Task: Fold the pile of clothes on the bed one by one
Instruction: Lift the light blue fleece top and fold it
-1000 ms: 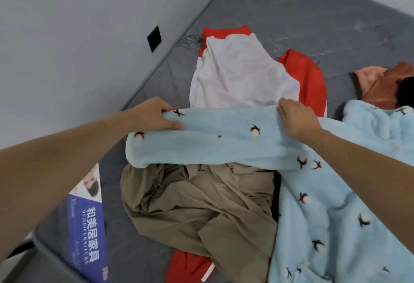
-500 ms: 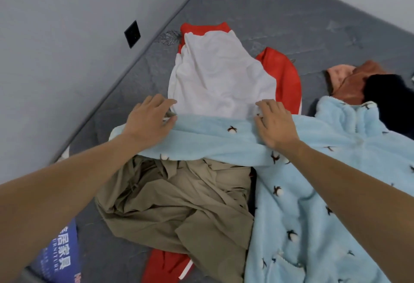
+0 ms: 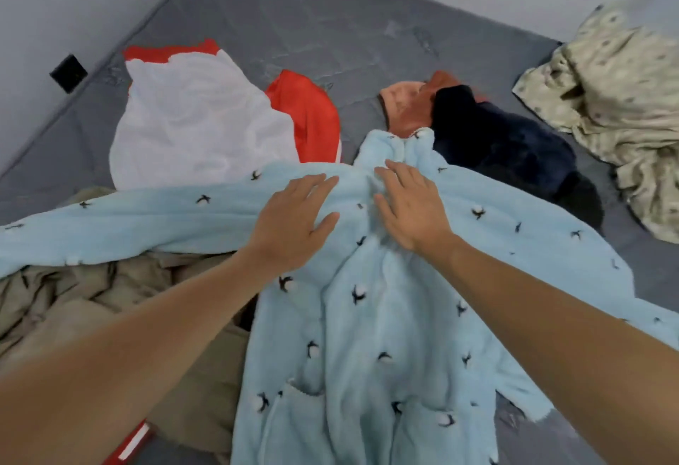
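Note:
A light blue fleece garment (image 3: 367,336) with small dark-and-white motifs lies spread over the pile on the grey bed (image 3: 330,23), one sleeve stretched out to the left. My left hand (image 3: 294,222) lies flat on its shoulder area, fingers straight. My right hand (image 3: 408,207) presses flat just below the collar, fingers spread. Under the blue garment's left side sits a crumpled khaki garment (image 3: 110,310). Behind it lies a white and red garment (image 3: 198,122).
A dark navy garment (image 3: 496,144) and a pink-orange one (image 3: 408,104) lie behind the collar. A cream patterned cloth (image 3: 624,104) is bunched at the far right. The grey wall with a black socket (image 3: 68,73) runs along the bed's left edge.
Both hands have let go of the sleeve and slid right onto the chest of the blue garment, now lying flat. The view has swung right, revealing the cream cloth.

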Available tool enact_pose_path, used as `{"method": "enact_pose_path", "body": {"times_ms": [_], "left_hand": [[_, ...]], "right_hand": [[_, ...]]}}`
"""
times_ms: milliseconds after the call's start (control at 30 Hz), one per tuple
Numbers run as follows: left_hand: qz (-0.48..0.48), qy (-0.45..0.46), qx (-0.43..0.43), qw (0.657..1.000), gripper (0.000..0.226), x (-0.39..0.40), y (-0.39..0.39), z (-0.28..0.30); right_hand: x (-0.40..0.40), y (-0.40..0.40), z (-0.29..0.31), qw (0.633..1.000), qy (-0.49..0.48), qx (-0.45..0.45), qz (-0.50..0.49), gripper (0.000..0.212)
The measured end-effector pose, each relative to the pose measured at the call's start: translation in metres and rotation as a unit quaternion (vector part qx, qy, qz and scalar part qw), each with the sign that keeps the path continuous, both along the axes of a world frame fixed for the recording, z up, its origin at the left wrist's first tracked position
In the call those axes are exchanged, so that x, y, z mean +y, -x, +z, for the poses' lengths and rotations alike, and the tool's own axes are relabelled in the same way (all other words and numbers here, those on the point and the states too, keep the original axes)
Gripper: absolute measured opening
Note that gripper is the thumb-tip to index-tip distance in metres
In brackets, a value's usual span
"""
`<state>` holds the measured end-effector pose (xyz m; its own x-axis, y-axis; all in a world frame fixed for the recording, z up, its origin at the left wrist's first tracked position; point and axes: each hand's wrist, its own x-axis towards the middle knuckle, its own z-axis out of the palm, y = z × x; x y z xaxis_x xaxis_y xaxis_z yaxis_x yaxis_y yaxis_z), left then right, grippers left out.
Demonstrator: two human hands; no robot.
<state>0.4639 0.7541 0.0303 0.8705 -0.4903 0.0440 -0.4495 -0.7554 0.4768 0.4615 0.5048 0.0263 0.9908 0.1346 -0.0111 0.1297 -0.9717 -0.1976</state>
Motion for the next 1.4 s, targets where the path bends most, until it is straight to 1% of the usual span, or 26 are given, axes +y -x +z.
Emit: {"method": "enact_pose_path", "body": {"times_ms": [133,200,333,467,533,667,733,800,900,967,1033,1100,1167,1233,1300,1367,1400], "left_hand": [[-0.037,0.015,-0.016,0.999,0.06,-0.119,0.034,0.008],[-0.066,0.013,-0.026,0.997,0.06,-0.178,0.049,0.01],[-0.117,-0.016,-0.043,0.992,0.061,-0.277,0.072,0.009],[-0.153,-0.075,-0.04,0.985,0.066,-0.347,0.085,-0.002],[-0.176,-0.1,-0.054,0.978,0.066,-0.376,0.088,-0.012],[-0.209,-0.134,-0.086,0.965,0.065,-0.432,0.092,-0.036],[-0.216,-0.139,-0.103,0.961,0.065,-0.46,0.092,-0.045],[-0.22,-0.152,-0.115,0.957,0.065,-0.482,0.092,-0.052],[-0.227,-0.171,-0.121,0.951,0.066,-0.499,0.092,-0.058],[-0.225,-0.185,-0.123,0.949,0.067,-0.501,0.095,-0.059],[-0.221,-0.197,-0.129,0.946,0.067,-0.501,0.096,-0.059],[-0.223,-0.205,-0.123,0.945,0.066,-0.504,0.099,-0.055],[-0.235,-0.202,-0.112,0.944,0.066,-0.51,0.105,-0.05],[-0.266,-0.202,-0.101,0.937,0.067,-0.521,0.116,-0.049],[-0.305,-0.207,-0.085,0.926,0.069,-0.536,0.131,-0.052],[-0.327,-0.217,-0.073,0.917,0.072,-0.553,0.148,-0.058],[-0.328,-0.218,-0.071,0.916,0.072,-0.562,0.157,-0.06]], "right_hand": [[-0.109,0.058,0.012,0.999,-0.01,-0.009,-0.042,0.055],[-0.162,0.088,0.011,0.998,-0.016,0.003,-0.059,0.058],[-0.257,0.135,0.0,0.997,-0.013,0.027,-0.074,0.063],[-0.331,0.166,-0.018,0.993,-0.023,0.035,-0.106,0.067],[-0.361,0.177,-0.028,0.991,-0.035,0.029,-0.128,0.07],[-0.414,0.199,-0.055,0.976,-0.091,0.048,-0.193,0.078],[-0.441,0.214,-0.07,0.971,-0.104,0.061,-0.205,0.077],[-0.468,0.229,-0.083,0.969,-0.096,0.087,-0.212,0.067],[-0.506,0.257,-0.103,0.973,-0.022,0.125,-0.193,0.053],[-0.523,0.27,-0.111,0.974,0.011,0.118,-0.191,0.045],[-0.532,0.274,-0.108,0.968,0.026,0.119,-0.22,0.035],[-0.537,0.272,-0.097,0.956,0.03,0.16,-0.243,0.036],[-0.544,0.271,-0.083,0.949,0.006,0.192,-0.252,0.04],[-0.551,0.271,-0.071,0.941,-0.024,0.224,-0.254,0.036],[-0.562,0.272,-0.062,0.932,-0.021,0.258,-0.252,0.034],[-0.576,0.278,-0.054,0.918,-0.008,0.295,-0.267,0.041],[-0.585,0.282,-0.05,0.909,-0.015,0.309,-0.281,0.041]]}}
